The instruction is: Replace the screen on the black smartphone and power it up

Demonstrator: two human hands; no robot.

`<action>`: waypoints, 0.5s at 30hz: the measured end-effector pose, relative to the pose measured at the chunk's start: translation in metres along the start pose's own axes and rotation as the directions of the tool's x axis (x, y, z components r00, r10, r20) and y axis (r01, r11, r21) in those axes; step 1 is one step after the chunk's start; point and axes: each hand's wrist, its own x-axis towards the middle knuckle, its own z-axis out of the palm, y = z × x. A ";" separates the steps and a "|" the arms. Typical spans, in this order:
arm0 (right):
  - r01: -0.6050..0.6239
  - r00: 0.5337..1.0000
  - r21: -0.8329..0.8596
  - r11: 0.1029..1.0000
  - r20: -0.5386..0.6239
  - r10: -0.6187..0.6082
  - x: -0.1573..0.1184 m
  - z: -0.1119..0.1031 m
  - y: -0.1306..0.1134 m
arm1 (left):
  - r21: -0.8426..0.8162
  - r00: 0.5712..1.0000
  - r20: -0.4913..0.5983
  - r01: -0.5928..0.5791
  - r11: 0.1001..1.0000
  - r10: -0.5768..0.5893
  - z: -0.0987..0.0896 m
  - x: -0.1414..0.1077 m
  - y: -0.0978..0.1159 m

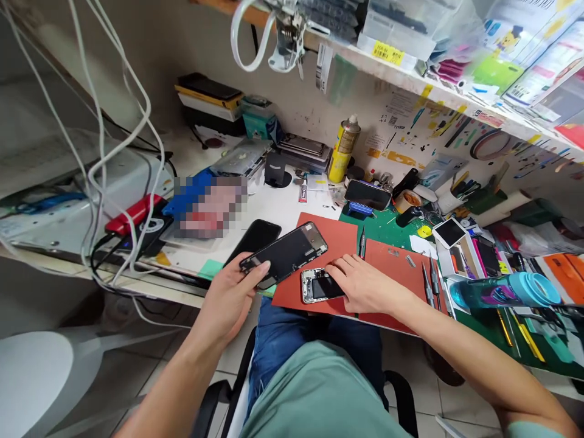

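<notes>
My left hand (235,292) is closed on the lower left end of a phone screen (292,252), thumb on top; its dark back with small metal parts faces up, tilted above the mat. An opened phone body (322,286) lies on the red-brown mat (383,298), its inner parts showing at the left end. Over the body's right part my right hand (353,280) lies with curled fingers on it, hiding that end; the fingertips are partly hidden. A black phone (253,240) lies on the desk just behind my left hand.
Behind the mat stand a yellow spray can (344,149) and a phone on a blue stand (367,196). Slim tools (431,283) and a blue bottle (502,290) lie to the right. White cables (103,164) hang at left; a loaded shelf (410,73) juts overhead.
</notes>
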 end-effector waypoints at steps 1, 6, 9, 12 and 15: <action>0.056 0.998 0.011 0.998 0.003 -0.056 -0.004 -0.001 0.006 | 0.025 1.000 0.031 -0.005 1.000 0.004 0.005 0.003 -0.001; -0.015 0.987 0.322 0.946 -0.145 0.065 -0.020 -0.001 0.021 | 0.197 0.975 0.220 -0.083 0.977 0.038 0.031 0.017 -0.012; -0.240 0.878 0.649 0.722 -0.171 0.446 -0.031 0.007 0.016 | 0.302 0.942 0.329 -0.174 0.937 0.068 0.040 0.026 -0.023; -0.299 0.756 0.892 0.338 0.006 0.654 -0.036 0.014 0.007 | 0.409 0.913 0.397 -0.266 0.873 0.092 0.043 0.034 -0.035; -0.261 0.686 0.962 0.078 0.128 0.716 -0.030 0.016 -0.001 | 0.512 0.891 0.441 -0.352 0.783 0.112 0.044 0.036 -0.044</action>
